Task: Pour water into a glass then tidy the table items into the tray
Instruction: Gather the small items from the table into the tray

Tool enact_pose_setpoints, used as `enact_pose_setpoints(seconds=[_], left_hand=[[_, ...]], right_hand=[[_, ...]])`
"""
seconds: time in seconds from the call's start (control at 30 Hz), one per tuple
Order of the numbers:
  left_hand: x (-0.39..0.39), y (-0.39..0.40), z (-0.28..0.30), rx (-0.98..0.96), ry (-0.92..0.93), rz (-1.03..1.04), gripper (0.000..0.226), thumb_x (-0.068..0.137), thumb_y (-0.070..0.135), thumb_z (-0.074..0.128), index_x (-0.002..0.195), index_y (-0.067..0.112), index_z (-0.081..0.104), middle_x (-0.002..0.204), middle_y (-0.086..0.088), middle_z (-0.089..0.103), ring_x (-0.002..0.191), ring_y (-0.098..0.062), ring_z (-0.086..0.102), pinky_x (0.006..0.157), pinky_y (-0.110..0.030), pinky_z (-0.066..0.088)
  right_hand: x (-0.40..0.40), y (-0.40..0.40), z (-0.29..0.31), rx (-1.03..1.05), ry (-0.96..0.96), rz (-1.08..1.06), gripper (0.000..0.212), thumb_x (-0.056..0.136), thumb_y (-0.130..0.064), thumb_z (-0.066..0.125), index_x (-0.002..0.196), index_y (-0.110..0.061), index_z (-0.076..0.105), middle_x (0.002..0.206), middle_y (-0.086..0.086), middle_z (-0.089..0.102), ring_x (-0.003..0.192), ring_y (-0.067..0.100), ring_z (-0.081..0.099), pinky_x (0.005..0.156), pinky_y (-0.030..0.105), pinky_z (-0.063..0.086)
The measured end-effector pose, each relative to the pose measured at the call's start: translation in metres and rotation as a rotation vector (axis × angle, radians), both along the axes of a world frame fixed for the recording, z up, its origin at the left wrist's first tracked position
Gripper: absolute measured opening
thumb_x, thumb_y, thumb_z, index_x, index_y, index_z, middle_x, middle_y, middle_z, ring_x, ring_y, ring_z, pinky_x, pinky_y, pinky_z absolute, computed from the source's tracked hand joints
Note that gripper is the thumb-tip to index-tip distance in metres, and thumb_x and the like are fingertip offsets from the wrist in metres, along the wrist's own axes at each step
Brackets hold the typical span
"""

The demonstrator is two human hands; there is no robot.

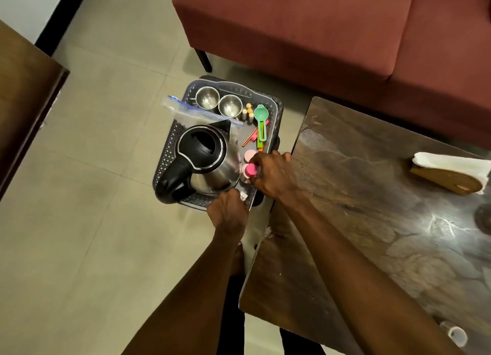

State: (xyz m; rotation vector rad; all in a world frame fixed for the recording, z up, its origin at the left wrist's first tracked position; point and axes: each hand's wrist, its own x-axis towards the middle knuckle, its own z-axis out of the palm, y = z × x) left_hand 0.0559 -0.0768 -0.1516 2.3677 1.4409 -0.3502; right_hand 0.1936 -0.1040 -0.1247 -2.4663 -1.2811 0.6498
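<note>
Now I am reaching both hands into the grey tray (276, 110), which is sitting on the floor beside the dark table (372, 195). My right hand (273, 172) is curling its fingers round one pink-capped bottle (250, 170) at the tray's near right side. My left hand (228, 211) is resting at the tray's near edge against the one steel kettle (204, 158); its grip I cannot tell. Two steel cups (219, 102) are standing at the tray's far end, one green scoop (260, 115) right of them.
</note>
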Motion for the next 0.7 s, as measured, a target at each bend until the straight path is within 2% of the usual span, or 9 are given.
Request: enact_pose_setpoints(seconds=[0.3,0.47,0.7], left_hand=[[-0.001,0.001,-0.002,0.028,0.059,-0.063,0.020,0.091,0.034,0.060,0.102,0.017,0.060,0.102,-0.004,0.066,0.094,-0.024,0.067,0.076,-0.032,0.048],[0.000,0.003,-0.003,0.000,0.069,-0.065,0.024,0.088,0.034,0.065,0.104,0.017,0.059,0.104,-0.005,0.065,0.096,-0.025,0.066,0.077,-0.034,0.049],[-0.003,0.006,-0.001,-0.038,-0.034,-0.007,0.026,0.087,0.037,0.067,0.100,0.015,0.061,0.101,-0.009,0.066,0.094,-0.029,0.067,0.077,-0.036,0.052]], right_hand=[[-0.014,-0.002,-0.011,-0.041,-0.178,0.107,0.030,0.083,-0.037,0.066,0.103,-0.015,0.064,0.099,0.008,0.069,0.094,0.028,0.055,0.086,0.040,0.032],[-0.020,-0.006,-0.016,-0.057,-0.237,0.148,0.024,0.087,-0.031,0.064,0.101,-0.012,0.062,0.101,0.011,0.070,0.097,0.031,0.055,0.090,0.043,0.033],[-0.024,-0.009,-0.018,-0.082,-0.243,0.154,0.029,0.085,-0.032,0.067,0.105,-0.012,0.062,0.107,0.011,0.071,0.104,0.031,0.053,0.093,0.044,0.032]])
